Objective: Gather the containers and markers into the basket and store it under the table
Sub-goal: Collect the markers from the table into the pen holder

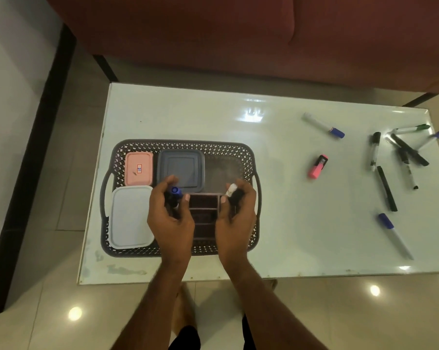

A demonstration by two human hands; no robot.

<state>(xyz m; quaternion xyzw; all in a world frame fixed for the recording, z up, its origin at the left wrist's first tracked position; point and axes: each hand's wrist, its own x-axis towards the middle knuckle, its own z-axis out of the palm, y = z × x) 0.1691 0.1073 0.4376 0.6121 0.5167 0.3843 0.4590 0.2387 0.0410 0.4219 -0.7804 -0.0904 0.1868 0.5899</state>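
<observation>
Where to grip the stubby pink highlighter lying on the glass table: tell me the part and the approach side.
Pinch the stubby pink highlighter across its two long sides at mid-body, coming straight down from above. It lies flat on the white glass table, tilted slightly, with open space all around, so probably nothing blocks a top-down grasp.

Baskets: one dark perforated plastic basket (180,145), at 9 o'clock on the table.
Lidded containers: three in the basket: pink rectangular (138,168), grey-blue square (181,170), white rectangular (131,216).
Divided trays: one dark compartmented tray (205,213) in the basket.
Highlighters: one pink highlighter (317,166), toward 3 o'clock.
Loose markers: about nine, scattered toward 3 o'clock; overlapping cluster blurs exact count.
Markers in hands: two.
</observation>
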